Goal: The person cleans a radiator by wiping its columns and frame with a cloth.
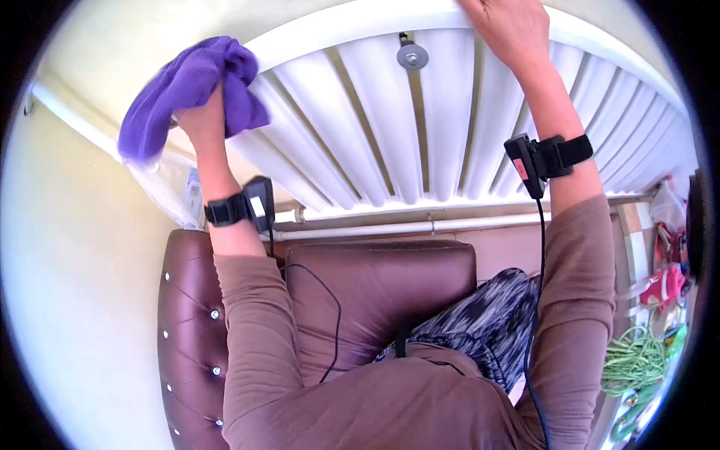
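A purple cloth (176, 94) is bunched around my left hand (202, 120) at the left end of the white radiator (386, 105). The cloth hides most of the fingers, which are closed on it, and its lower left edge is blurred. On the radiator's top rail, right of the middle, rests my right hand (514, 30). Its fingers run past the upper edge of the view, so their pose does not show. A round metal fitting (412, 56) sits between radiator columns, left of that hand.
Below the radiator run white pipes (375, 227). A brown padded chair (375, 292) with a studded side stands close in front. Thin cables (541, 300) hang from both wrist devices. At the right lie green bean-like strands (636, 361) and a red-pink package (664, 289).
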Available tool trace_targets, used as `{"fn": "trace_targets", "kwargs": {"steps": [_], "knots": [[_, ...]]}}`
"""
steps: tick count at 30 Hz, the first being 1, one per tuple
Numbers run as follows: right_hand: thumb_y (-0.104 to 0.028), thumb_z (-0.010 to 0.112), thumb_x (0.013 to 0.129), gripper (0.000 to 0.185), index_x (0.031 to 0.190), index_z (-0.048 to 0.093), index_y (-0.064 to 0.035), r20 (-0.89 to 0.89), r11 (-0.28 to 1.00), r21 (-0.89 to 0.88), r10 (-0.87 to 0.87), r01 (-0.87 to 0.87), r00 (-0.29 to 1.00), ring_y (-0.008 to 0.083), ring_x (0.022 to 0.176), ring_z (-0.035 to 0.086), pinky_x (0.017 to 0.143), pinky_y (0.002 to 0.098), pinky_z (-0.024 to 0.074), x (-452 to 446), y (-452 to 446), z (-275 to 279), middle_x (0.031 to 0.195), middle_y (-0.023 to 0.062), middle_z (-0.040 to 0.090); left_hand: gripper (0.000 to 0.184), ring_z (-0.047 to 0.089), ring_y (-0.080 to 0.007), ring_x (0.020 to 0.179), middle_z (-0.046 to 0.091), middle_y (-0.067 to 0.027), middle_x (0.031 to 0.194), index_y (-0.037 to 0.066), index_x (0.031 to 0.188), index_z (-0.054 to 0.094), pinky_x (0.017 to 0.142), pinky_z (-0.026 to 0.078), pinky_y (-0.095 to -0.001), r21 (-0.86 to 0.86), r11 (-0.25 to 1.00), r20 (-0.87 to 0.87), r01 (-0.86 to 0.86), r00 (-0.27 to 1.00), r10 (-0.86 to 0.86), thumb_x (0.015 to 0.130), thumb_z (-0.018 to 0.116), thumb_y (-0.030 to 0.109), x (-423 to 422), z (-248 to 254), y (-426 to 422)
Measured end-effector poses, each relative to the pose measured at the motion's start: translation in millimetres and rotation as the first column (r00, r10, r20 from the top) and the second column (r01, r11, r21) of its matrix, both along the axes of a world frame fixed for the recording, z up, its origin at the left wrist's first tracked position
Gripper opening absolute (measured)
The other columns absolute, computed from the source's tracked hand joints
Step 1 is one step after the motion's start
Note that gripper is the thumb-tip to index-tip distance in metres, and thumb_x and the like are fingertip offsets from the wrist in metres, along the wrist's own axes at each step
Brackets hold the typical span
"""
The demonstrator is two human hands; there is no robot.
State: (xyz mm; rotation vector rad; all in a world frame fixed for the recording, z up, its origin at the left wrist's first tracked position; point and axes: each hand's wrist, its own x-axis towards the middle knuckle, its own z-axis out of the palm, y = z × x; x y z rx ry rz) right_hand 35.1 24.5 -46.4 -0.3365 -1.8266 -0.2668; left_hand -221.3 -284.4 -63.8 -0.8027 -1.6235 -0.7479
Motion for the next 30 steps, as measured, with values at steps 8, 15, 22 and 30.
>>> {"fn": "trace_targets", "kwargs": {"steps": [8,15,22,30], "knots": [[-0.03,0.051,0.088,0.037,0.06,0.061,-0.0079,-0.1,0.997,0.075,0.033,-0.025,0.994,0.0312,0.063,0.06,0.067,0.0429,0.0445,-3,2,-4,0.062,0.0118,0.061,0.035,0.062,-0.0268,0.098,0.066,-0.0099,0.108,0.007,0.113,0.063,0.088,0.047,-0.039,-0.472,0.881,0.042,0.022,0.999,-0.002,0.087,0.055,0.029,102,45,34],[-0.031,0.051,0.089,0.038,0.059,0.059,-0.0078,-0.094,0.995,0.097,0.015,-0.006,0.995,0.0322,0.065,0.058,0.067,0.0439,0.0426,-4,3,-2,0.063,0.0121,0.06,0.041,0.057,-0.0298,0.105,0.061,-0.0119,0.115,0.008,0.118,0.059,0.092,0.043,-0.0441,-0.415,0.909,-0.091,0.029,0.993,-0.073,0.086,0.056,0.033,132,5,107],[-0.029,0.051,0.09,0.036,0.062,0.057,-0.0073,-0.042,0.997,0.075,0.026,-0.022,0.999,0.0318,0.069,0.058,0.069,0.0436,0.0413,-2,0,-1,0.067,0.0119,0.06,0.047,0.053,-0.0327,0.111,0.056,-0.0139,0.122,0.008,0.123,0.055,0.095,0.038,-0.0492,-0.323,0.942,-0.031,0.087,0.994,-0.102,0.085,0.057,0.036,142,-52,125],[-0.028,0.053,0.089,0.034,0.062,0.057,-0.0071,-0.064,0.996,0.079,0.049,-0.044,0.997,0.0311,0.069,0.058,0.07,0.0431,0.0421,-2,-1,-3,0.066,0.0118,0.06,0.054,0.048,-0.0361,0.119,0.051,-0.0161,0.13,0.008,0.128,0.051,0.099,0.034,-0.0551,-0.282,0.954,0.109,0.097,0.992,-0.069,0.084,0.057,0.04,137,-161,111]]}}
